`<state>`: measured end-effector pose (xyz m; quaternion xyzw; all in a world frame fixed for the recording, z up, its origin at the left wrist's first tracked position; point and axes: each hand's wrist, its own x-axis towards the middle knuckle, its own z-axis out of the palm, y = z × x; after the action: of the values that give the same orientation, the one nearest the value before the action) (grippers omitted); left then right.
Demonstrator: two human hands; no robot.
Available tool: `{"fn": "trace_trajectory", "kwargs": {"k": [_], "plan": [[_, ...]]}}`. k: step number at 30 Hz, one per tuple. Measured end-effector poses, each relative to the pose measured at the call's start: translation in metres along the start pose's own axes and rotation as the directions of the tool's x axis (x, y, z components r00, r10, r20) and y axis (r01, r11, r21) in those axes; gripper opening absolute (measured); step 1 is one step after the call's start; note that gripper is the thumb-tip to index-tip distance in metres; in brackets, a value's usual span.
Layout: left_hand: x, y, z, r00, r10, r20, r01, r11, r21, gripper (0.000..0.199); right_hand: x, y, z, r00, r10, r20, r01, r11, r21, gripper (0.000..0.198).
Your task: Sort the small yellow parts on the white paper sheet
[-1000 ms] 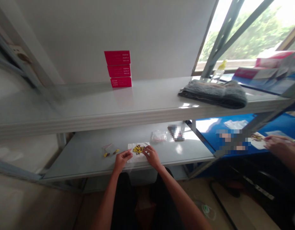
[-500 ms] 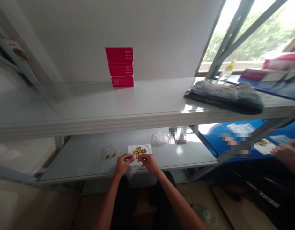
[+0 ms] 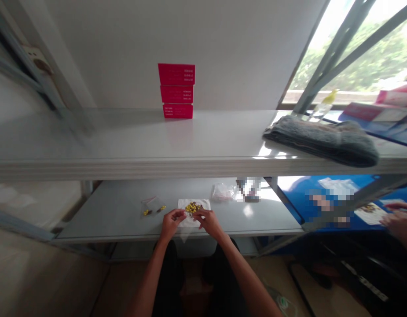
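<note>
A white cloth (image 3: 203, 222) lies near the front edge of the lower shelf, with a pile of small yellow and dark brown pieces (image 3: 192, 207) on it. Over the cloth's left side, my left hand (image 3: 172, 220) has its fingers closed in a pinch; what is in them is too small to name. My right hand (image 3: 207, 220) is also pinched, right beside the pile, its fingertips close to the left ones. A pale, see-through corner hangs below the hands at the shelf edge. Left of them lies a clear zip bag (image 3: 153, 205) with yellow and dark pieces.
Clear plastic bags (image 3: 223, 192) lie right of the cloth. Above, the upper shelf (image 3: 124, 141) holds stacked red boxes (image 3: 177, 94) and a folded grey towel (image 3: 322, 138). At a blue table on the right, another person's hands (image 3: 399, 220) are near a white cloth.
The view has shifted slightly, so the shelves' contents sit farther right. My hands stay pinched over the cloth; the right one has barely moved away from the left.
</note>
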<state>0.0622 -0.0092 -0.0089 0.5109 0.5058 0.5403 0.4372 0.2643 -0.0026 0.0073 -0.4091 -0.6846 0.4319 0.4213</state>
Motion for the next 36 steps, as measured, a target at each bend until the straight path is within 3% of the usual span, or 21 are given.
{"fn": "trace_trajectory", "kwargs": {"k": [9,16,22,25,28,32,36], "plan": [[-0.002,-0.001,-0.001,1.000,-0.006,0.011,0.006,1.000,-0.016,0.036,0.003,-0.012,0.005,0.994,-0.021,0.111,0.024,0.999,-0.027,0.032],[-0.001,-0.001,-0.003,1.000,-0.028,-0.007,0.027,0.996,-0.080,0.039,0.015,-0.004,0.011,0.980,-0.082,0.180,0.059,0.990,0.128,0.029],[0.000,-0.002,-0.002,0.998,-0.055,-0.020,0.051,0.988,-0.147,0.042,0.019,-0.001,0.006,0.975,-0.103,0.195,0.079,0.989,0.127,0.026],[0.001,-0.003,-0.001,0.994,-0.096,-0.060,0.083,0.979,-0.188,0.040,0.019,0.000,0.005,0.993,-0.118,-0.009,0.118,0.992,-0.038,0.024],[0.002,-0.004,0.000,0.990,-0.113,-0.085,0.094,0.975,-0.200,0.037,0.017,0.005,0.006,0.962,-0.191,-0.197,0.132,0.952,-0.278,0.023],[0.002,-0.002,0.000,0.995,-0.074,-0.060,0.063,0.984,-0.165,0.035,0.012,0.013,0.012,0.965,-0.221,-0.144,0.132,0.877,-0.461,0.019],[0.002,0.000,-0.002,0.998,-0.032,-0.044,0.027,0.994,-0.109,0.037,0.010,0.017,0.017,0.966,-0.254,-0.039,0.186,0.794,-0.578,0.030]]}}
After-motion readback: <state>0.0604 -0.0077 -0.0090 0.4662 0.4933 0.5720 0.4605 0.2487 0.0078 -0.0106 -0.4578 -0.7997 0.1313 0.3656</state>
